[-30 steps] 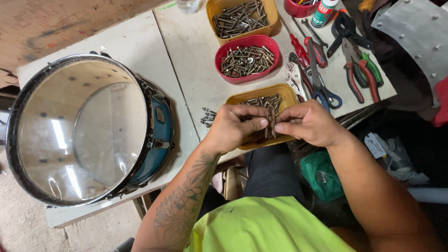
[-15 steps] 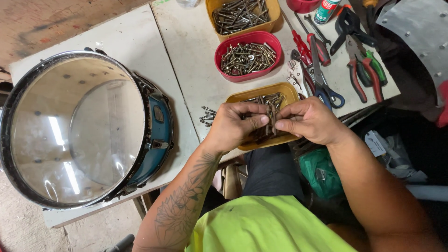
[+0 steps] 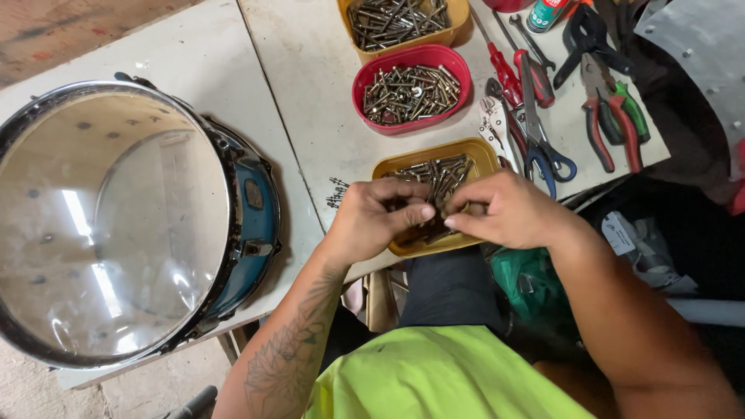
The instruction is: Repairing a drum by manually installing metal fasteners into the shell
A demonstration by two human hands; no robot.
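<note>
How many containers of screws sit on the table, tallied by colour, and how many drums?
Yellow trays: 2, one under both hands, one at the top edge
Red tray: 1
Blue drum: 1
Total: 4

Two hands work here, the left hand (image 3: 372,221) and the right hand (image 3: 512,211). Three trays of metal screws sit on the desk (image 3: 310,116): two yellow trays (image 3: 481,159) (image 3: 458,19) and one red tray (image 3: 458,66). One blue drum (image 3: 256,217) lies beside them. Two red-handled screwdrivers (image 3: 504,74) lie near one pair of blue-handled scissors (image 3: 547,159).
</note>
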